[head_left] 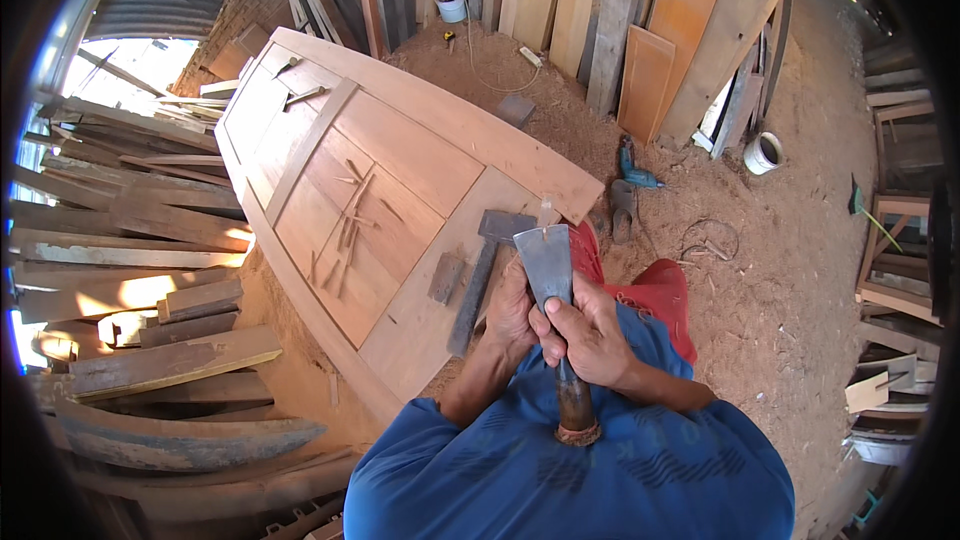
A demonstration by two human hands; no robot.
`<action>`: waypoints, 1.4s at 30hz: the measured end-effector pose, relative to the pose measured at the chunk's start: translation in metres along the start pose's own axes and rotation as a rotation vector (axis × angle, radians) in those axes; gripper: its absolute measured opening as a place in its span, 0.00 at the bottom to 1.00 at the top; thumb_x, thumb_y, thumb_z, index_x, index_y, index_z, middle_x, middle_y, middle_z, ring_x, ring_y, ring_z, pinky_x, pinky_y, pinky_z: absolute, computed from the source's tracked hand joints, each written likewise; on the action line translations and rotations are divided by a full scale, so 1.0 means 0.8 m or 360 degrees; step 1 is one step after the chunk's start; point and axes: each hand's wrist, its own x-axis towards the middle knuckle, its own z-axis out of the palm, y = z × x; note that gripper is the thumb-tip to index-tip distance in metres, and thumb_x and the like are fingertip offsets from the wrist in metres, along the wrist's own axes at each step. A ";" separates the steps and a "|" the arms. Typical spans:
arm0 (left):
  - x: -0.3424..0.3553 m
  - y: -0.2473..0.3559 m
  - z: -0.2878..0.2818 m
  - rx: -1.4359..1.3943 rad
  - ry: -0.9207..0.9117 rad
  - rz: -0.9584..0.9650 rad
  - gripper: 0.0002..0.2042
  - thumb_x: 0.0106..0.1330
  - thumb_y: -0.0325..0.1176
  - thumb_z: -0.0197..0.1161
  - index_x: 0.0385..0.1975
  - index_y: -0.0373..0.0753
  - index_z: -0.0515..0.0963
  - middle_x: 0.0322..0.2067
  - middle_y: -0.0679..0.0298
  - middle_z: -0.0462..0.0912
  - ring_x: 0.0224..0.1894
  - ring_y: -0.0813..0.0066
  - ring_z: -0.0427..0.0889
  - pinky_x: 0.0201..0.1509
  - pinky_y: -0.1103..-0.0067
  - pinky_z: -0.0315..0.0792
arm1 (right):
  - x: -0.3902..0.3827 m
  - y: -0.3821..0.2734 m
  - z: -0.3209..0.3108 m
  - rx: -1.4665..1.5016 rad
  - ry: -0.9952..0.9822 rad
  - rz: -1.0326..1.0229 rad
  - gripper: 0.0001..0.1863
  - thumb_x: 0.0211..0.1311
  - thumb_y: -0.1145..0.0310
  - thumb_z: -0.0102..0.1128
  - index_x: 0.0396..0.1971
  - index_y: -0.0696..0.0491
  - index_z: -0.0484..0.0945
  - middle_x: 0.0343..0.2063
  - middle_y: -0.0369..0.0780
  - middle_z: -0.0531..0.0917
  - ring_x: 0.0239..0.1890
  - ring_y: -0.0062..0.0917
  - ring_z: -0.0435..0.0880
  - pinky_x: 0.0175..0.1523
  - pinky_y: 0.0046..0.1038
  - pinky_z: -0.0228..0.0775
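Observation:
In front of my chest is a wide-bladed chisel (545, 262), its blade pointing away from me and its dark handle toward my shirt. My right hand (592, 332) is closed round the neck of the tool, its thumb on the metal. From the left, my left hand (512, 308) closes against the blade's edge; some of its fingers are hidden behind the blade. A pale sliver of wood shows just past the blade tip. Beyond lies a large panelled wooden door (405, 155), bearing a hammer (478, 285) and a small dark block (446, 278).
Thin wood sticks (352, 222) lie scattered on the door, with a metal tool (304, 96) farther off. Stacked timber (150, 270) fills the left side. On the sawdust-covered floor are a blue power tool (636, 168) and a white bucket (764, 153). Boards (615, 25) lean at the back.

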 end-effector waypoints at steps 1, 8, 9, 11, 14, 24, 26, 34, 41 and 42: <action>-0.003 0.000 0.006 0.0051 -0.0001 0.0053 0.20 0.75 0.51 0.49 0.47 0.39 0.74 0.30 0.64 0.83 0.27 0.79 0.82 0.32 0.82 0.79 | -0.003 -0.002 0.000 -0.0029 -0.0015 -0.0022 0.11 0.76 0.66 0.44 0.49 0.56 0.65 0.26 0.35 0.73 0.18 0.12 0.68 0.24 0.19 0.69; 0.006 0.008 -0.002 0.0382 -0.0080 0.0466 0.16 0.79 0.43 0.45 0.32 0.41 0.72 0.19 0.72 0.69 0.17 0.83 0.64 0.22 0.84 0.62 | -0.009 -0.005 -0.019 0.0058 -0.0035 -0.0058 0.11 0.75 0.69 0.43 0.52 0.56 0.62 0.29 0.38 0.74 0.22 0.15 0.72 0.27 0.22 0.73; 0.006 0.010 -0.017 0.0352 -0.0193 0.0464 0.16 0.79 0.42 0.45 0.30 0.41 0.71 0.17 0.73 0.66 0.16 0.84 0.61 0.21 0.85 0.59 | -0.012 -0.003 -0.023 0.0142 -0.0035 -0.0034 0.10 0.74 0.71 0.43 0.50 0.56 0.61 0.29 0.38 0.74 0.23 0.15 0.73 0.27 0.23 0.73; 0.013 0.002 -0.019 0.0333 0.0111 0.0440 0.16 0.78 0.42 0.47 0.29 0.41 0.70 0.15 0.73 0.64 0.15 0.86 0.57 0.20 0.85 0.55 | -0.009 0.006 -0.034 0.0198 -0.0005 0.0044 0.10 0.74 0.71 0.42 0.51 0.54 0.60 0.29 0.38 0.73 0.23 0.17 0.74 0.29 0.25 0.75; 0.020 0.002 -0.015 0.0400 0.0323 0.0434 0.15 0.78 0.42 0.49 0.28 0.41 0.70 0.15 0.74 0.64 0.15 0.86 0.57 0.21 0.86 0.55 | 0.009 0.010 -0.039 0.0347 0.0101 0.0103 0.09 0.73 0.72 0.41 0.50 0.52 0.60 0.29 0.37 0.72 0.23 0.16 0.73 0.29 0.25 0.75; 0.027 0.016 -0.016 0.0923 0.0196 0.0638 0.13 0.78 0.36 0.47 0.43 0.38 0.78 0.31 0.70 0.81 0.30 0.88 0.77 0.34 0.88 0.72 | 0.019 0.012 0.001 0.0362 -0.0137 0.0310 0.11 0.73 0.71 0.41 0.52 0.54 0.61 0.26 0.35 0.70 0.19 0.14 0.68 0.25 0.23 0.71; 0.021 0.018 -0.014 0.0961 0.0165 0.0628 0.13 0.78 0.36 0.47 0.43 0.37 0.78 0.31 0.70 0.81 0.31 0.88 0.77 0.35 0.88 0.71 | 0.014 0.012 0.000 0.0276 -0.0111 0.0286 0.11 0.73 0.71 0.42 0.53 0.53 0.61 0.26 0.35 0.69 0.19 0.14 0.68 0.25 0.23 0.71; -0.054 -0.038 -0.043 0.1091 -0.0056 0.0359 0.14 0.75 0.36 0.53 0.25 0.40 0.70 0.20 0.76 0.66 0.24 0.90 0.60 0.26 0.85 0.57 | -0.002 -0.032 -0.013 -0.0046 0.0257 -0.0402 0.09 0.74 0.72 0.40 0.50 0.56 0.61 0.23 0.35 0.70 0.17 0.12 0.66 0.24 0.20 0.67; -0.012 0.001 -0.019 0.2039 -0.0113 0.0948 0.10 0.69 0.29 0.59 0.25 0.34 0.73 0.18 0.64 0.69 0.19 0.78 0.66 0.23 0.78 0.59 | 0.038 -0.018 -0.075 -0.0763 0.0565 -0.0322 0.13 0.68 0.66 0.59 0.42 0.58 0.68 0.26 0.36 0.76 0.20 0.12 0.72 0.23 0.19 0.66; -0.010 0.003 -0.016 0.2122 -0.0092 0.0949 0.07 0.66 0.28 0.61 0.27 0.33 0.75 0.18 0.59 0.69 0.19 0.74 0.68 0.22 0.75 0.60 | 0.041 -0.018 -0.072 -0.0736 0.0581 -0.0315 0.14 0.66 0.66 0.61 0.42 0.58 0.69 0.26 0.36 0.76 0.21 0.12 0.72 0.24 0.19 0.66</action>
